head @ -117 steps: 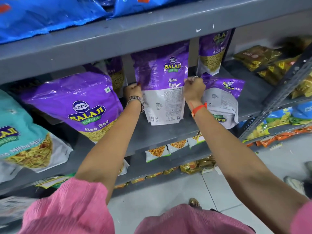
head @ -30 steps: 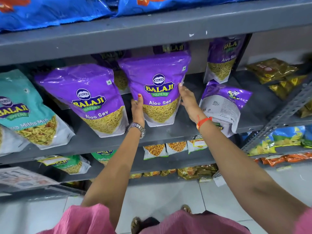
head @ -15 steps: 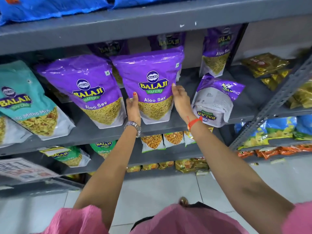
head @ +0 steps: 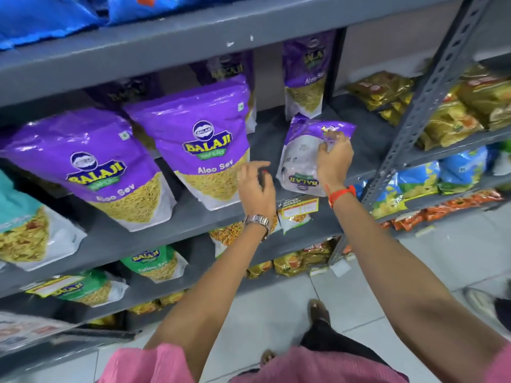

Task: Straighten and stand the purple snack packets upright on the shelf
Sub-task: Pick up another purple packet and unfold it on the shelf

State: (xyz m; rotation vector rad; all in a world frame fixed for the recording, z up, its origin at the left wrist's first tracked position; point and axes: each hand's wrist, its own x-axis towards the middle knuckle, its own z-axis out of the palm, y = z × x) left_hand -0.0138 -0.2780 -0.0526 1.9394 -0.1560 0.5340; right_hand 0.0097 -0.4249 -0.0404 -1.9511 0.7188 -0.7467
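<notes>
Two purple Aloo Sev packets stand upright on the grey shelf [head: 177, 217]: the left packet [head: 91, 167] and the middle packet [head: 204, 142]. More purple packets stand behind them, and one at the back right [head: 304, 76]. A fallen purple packet [head: 301, 156] lies upside down with its white back showing. My right hand [head: 333, 158] is on that fallen packet, fingers curled over its upper part. My left hand [head: 255, 187] hovers open between the middle packet and the fallen one, touching neither.
Teal snack packets [head: 25, 230] sit at the left of the same shelf. Blue bags [head: 55, 15] lie on the shelf above. Green packets [head: 154, 262] and small packets fill the lower shelves. A perforated grey upright [head: 409, 128] divides off golden packets [head: 453, 117] to the right.
Both hands have let go of the middle packet, which now stands upright. My right hand moved right onto the fallen packet, and my left hand followed to the right, open.
</notes>
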